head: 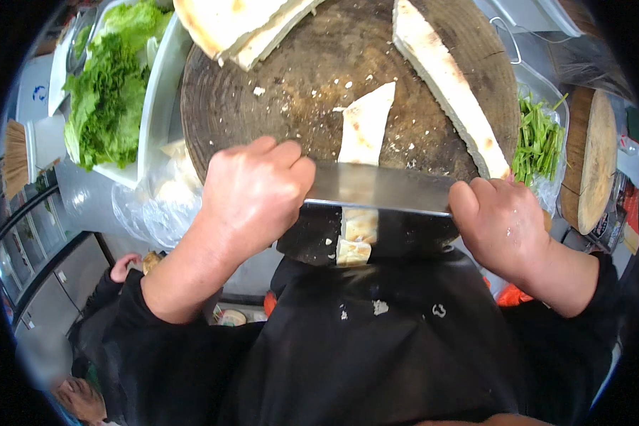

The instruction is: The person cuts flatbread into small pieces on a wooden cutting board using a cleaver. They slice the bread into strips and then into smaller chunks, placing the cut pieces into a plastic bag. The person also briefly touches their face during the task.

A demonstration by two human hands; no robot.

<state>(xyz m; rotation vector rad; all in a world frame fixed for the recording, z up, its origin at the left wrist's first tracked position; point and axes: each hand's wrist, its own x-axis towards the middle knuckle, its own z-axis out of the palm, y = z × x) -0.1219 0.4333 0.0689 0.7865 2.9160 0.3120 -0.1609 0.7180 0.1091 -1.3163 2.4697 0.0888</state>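
A wide metal blade [383,186] lies crosswise between my hands, over a strip of flatbread [369,125] on a round wooden chopping block [298,106]. My left hand [258,189] is closed on the blade's left end. My right hand [503,229] is closed at its right end; the handle itself is hidden. On the near side of the blade, cut flatbread pieces [354,250] lie at the block's edge. A long flatbread strip [452,90] slants down the block's right side, its lower end close to my right hand. Larger flatbread pieces [234,24] overlap at the upper left.
Left of the block stands a white tub [157,101] of lettuce [112,90], with clear plastic film [149,213] below it. Chopped greens [538,138] fill a container at right, beside another wooden block [596,160]. Another person [80,396] is at the lower left.
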